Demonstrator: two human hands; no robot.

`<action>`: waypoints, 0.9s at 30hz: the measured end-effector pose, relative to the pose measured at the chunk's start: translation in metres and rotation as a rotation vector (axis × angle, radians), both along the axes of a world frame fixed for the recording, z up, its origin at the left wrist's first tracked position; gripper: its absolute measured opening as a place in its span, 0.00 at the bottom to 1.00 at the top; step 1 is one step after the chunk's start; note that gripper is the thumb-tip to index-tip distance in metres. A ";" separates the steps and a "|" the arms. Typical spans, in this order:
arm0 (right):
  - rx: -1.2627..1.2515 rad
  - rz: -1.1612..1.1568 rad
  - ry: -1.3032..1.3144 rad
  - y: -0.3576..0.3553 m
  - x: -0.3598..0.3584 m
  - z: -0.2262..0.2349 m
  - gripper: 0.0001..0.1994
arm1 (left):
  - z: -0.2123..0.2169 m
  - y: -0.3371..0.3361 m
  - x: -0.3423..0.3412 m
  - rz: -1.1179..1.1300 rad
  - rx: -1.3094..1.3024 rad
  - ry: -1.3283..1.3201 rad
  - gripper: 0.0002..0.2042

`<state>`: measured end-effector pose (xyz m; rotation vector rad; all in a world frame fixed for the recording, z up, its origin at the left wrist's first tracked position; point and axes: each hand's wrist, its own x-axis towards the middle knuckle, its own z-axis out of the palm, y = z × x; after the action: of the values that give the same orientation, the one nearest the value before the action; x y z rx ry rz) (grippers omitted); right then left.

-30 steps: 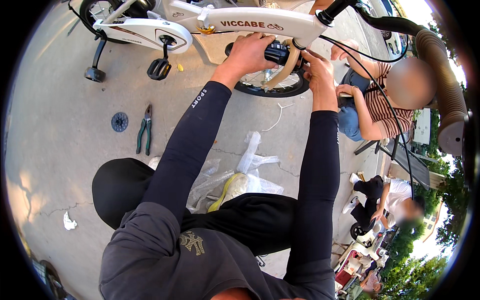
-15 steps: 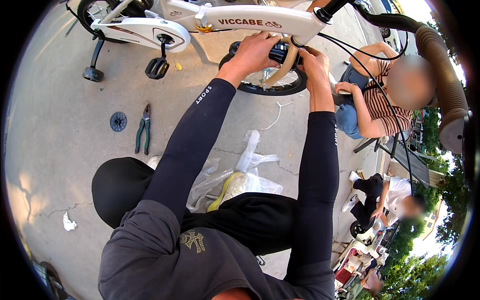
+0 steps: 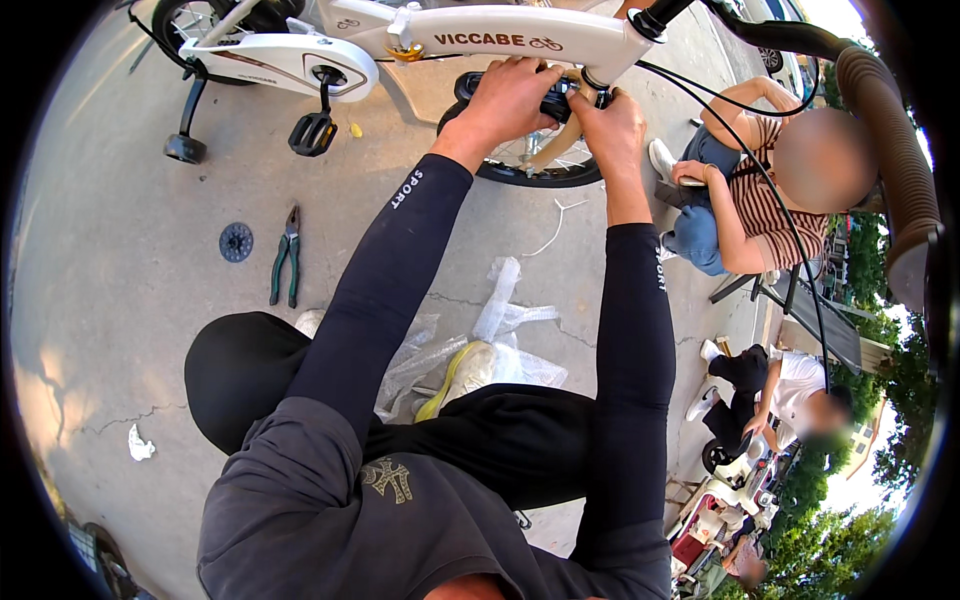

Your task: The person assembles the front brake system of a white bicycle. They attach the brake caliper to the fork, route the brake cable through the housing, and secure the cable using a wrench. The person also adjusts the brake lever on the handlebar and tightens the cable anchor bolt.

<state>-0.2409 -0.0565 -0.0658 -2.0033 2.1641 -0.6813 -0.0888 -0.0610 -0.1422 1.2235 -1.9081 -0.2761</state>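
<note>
A small white bicycle point(image 3: 480, 35) stands across the far side, with its front wheel point(image 3: 535, 181) and tan fork point(image 3: 545, 152) under my hands. My left hand point(image 3: 508, 100) is closed around a glossy black part point(image 3: 556, 100) at the top of the fork, just above the tyre. What kind of part it is, I cannot make out. From the other side of the fork, my right hand point(image 3: 610, 135) presses thumb and fingers on the same black part, close below the head tube. Its fingertips are partly hidden behind the fork.
Green-handled pliers point(image 3: 287, 258) and a round black disc point(image 3: 236, 242) lie on the concrete at left. Clear plastic wrap point(image 3: 500, 310) is by my shoe, and a white tie point(image 3: 555, 226) lies under the wheel. A seated person point(image 3: 770, 190) is at right; the brown handlebar grip point(image 3: 890, 150) hangs nearby.
My right hand has shifted slightly left, and its thumb now lies over the black part beside the fork. My left hand has stayed nearly in place.
</note>
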 end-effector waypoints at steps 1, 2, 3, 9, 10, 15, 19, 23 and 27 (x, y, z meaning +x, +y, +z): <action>-0.025 -0.010 0.044 0.000 0.003 0.000 0.27 | 0.000 0.000 0.000 -0.003 -0.008 0.010 0.38; -0.050 -0.021 0.087 0.001 0.005 0.000 0.27 | -0.001 0.000 0.000 -0.007 -0.015 0.019 0.38; -0.078 -0.024 0.132 0.002 0.008 0.000 0.27 | -0.001 0.001 -0.001 -0.015 -0.001 0.016 0.38; -0.151 -0.070 0.179 0.007 0.019 -0.001 0.29 | -0.004 0.000 -0.002 0.004 -0.027 0.027 0.38; -0.162 -0.061 0.178 0.007 0.019 -0.001 0.29 | -0.004 0.000 -0.002 0.004 -0.037 0.032 0.38; -0.215 -0.024 0.241 0.006 0.019 -0.005 0.28 | -0.004 -0.002 -0.001 -0.012 -0.031 0.044 0.38; -0.198 0.024 0.250 0.002 0.013 -0.009 0.30 | 0.001 0.003 0.007 -0.006 -0.107 -0.017 0.34; -0.156 0.067 0.359 -0.005 0.002 -0.014 0.31 | 0.013 0.012 0.026 -0.123 -0.119 0.063 0.35; -0.309 0.167 0.701 -0.006 0.000 -0.026 0.10 | 0.012 0.030 0.043 -0.141 -0.160 0.057 0.32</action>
<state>-0.2411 -0.0621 -0.0921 -2.8934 2.2697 -0.3253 -0.0458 -0.0313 -0.1302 0.9680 -1.9306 -0.2250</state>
